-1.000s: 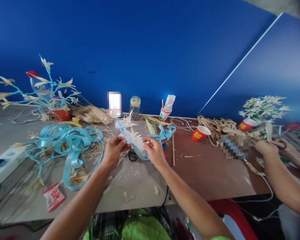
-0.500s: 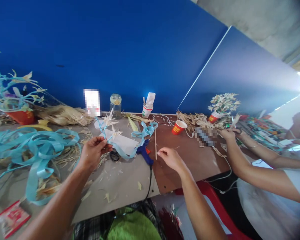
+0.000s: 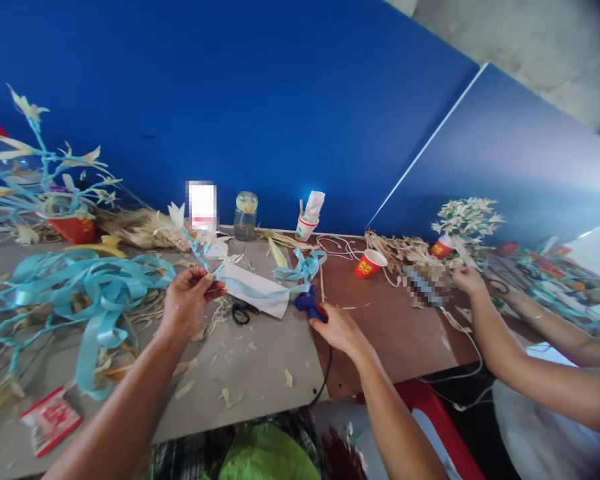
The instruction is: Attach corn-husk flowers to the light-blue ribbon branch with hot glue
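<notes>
Two grips at once: my left hand [image 3: 194, 295] pinches the blue-wrapped flower stem [image 3: 199, 253] below its petals [image 3: 177, 214], likely to spare them; my right hand [image 3: 337, 327], fingers curled, grasps the blue glue gun [image 3: 307, 303] beside the white paper [image 3: 269, 304], probably where it faces me.

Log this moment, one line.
left hand: holds blue-wrapped stem with pale flowers; right hand: holds dark-blue glue gun; blue ribbon: over white sheet
</notes>
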A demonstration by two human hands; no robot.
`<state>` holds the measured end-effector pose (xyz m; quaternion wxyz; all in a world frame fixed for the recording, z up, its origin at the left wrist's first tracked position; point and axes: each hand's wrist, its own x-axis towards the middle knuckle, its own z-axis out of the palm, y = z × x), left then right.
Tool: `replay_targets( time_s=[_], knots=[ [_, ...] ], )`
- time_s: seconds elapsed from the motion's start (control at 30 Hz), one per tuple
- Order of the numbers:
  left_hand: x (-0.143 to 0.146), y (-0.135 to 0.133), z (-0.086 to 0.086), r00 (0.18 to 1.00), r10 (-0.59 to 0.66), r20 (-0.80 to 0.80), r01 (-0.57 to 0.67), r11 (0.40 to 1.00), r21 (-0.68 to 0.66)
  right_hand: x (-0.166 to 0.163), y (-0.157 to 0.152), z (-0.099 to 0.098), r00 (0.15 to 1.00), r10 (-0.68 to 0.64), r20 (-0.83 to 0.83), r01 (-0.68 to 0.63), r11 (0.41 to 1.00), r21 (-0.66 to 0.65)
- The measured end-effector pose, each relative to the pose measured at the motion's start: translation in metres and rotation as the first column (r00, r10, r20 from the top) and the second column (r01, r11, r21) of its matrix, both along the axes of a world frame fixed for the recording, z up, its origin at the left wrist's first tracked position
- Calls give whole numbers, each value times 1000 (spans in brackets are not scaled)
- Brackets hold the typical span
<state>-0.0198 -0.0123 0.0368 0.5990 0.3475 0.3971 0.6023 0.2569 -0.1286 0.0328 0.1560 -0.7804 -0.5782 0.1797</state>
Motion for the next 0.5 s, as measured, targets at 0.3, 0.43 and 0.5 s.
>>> replay_targets(
  time_s=[0.3,0.43,0.5],
  knots=[
    [-12,9,1,991,79,104,-76,996,-36,56,-42,11,428,-48,-902,294,952,89],
    [-11,8,3,986,137,92,-136,990,-26,64,-43,21,340,162,-926,263,929,259],
    [-3,4,1,996,68,52,-66,997,-43,53,-35,29,283,233,-930,214,930,298]
  ],
)
